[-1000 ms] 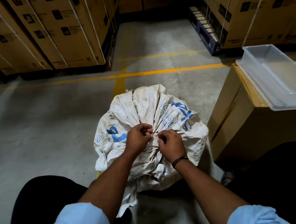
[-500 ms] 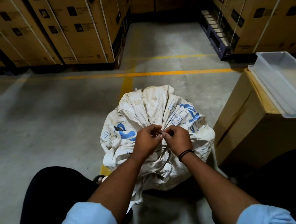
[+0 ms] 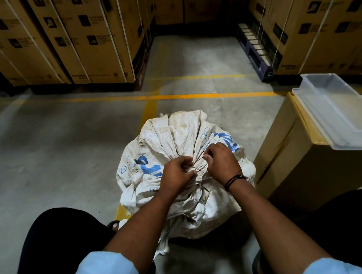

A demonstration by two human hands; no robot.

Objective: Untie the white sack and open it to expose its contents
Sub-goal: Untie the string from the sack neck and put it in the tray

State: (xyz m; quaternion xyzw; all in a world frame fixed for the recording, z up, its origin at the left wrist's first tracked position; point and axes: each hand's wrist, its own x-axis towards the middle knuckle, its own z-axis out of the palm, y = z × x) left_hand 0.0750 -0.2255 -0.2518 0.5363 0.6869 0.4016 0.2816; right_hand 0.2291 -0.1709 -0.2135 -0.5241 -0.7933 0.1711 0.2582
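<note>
A white woven sack (image 3: 182,134) with blue print stands on the concrete floor between my knees, its neck bunched and bound with a thin dark string (image 3: 198,162). My left hand (image 3: 177,174) pinches the string on the left side of the knot. On the right side, my right hand (image 3: 221,160) grips another strand of it, a black band on its wrist. The two hands sit a little apart, with the string stretched between them. The sack's mouth is closed and its contents are hidden.
A tall cardboard box (image 3: 298,158) stands right of the sack, a clear plastic tray (image 3: 332,103) lying on top. Stacked strapped cartons (image 3: 83,34) line the back left and cartons on a pallet (image 3: 311,11) the back right. Yellow floor lines (image 3: 192,94) cross ahead.
My hands, pressed together over the knot half a second ago, have drawn slightly apart with the string taut between them. The camera has tilted, shifting the view.
</note>
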